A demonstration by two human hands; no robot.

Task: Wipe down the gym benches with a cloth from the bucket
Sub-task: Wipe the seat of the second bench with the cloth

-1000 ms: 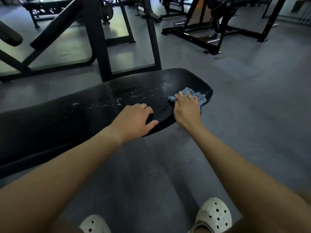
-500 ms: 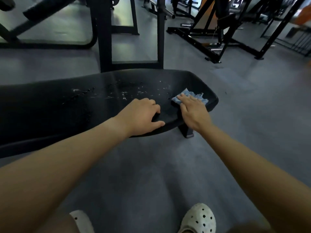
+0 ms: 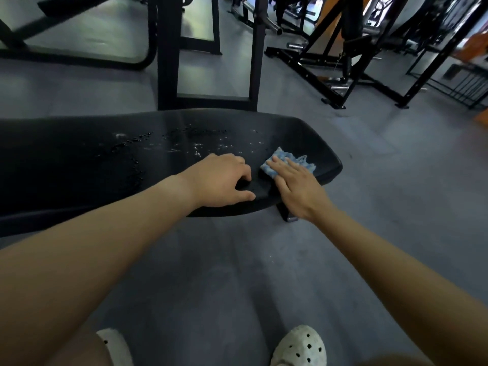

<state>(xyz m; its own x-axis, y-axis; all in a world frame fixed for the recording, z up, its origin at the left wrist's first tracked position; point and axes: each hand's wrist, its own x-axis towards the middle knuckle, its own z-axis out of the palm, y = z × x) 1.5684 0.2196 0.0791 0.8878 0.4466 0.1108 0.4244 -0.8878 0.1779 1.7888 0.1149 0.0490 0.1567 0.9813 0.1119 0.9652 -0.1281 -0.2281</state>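
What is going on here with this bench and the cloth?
A person is wiping a black padded gym bench. The right hand presses a crumpled blue cloth flat onto the bench's end, and the left hand rests on the pad beside it. Water droplets left of the cloth are not yet wiped.

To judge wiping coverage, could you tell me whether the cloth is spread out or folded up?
Bunched small: the blue cloth barely shows beyond the straight fingers of the right hand pressing it on the bench.

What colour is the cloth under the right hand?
Mottled blue and white cloth, best seen in the head view.
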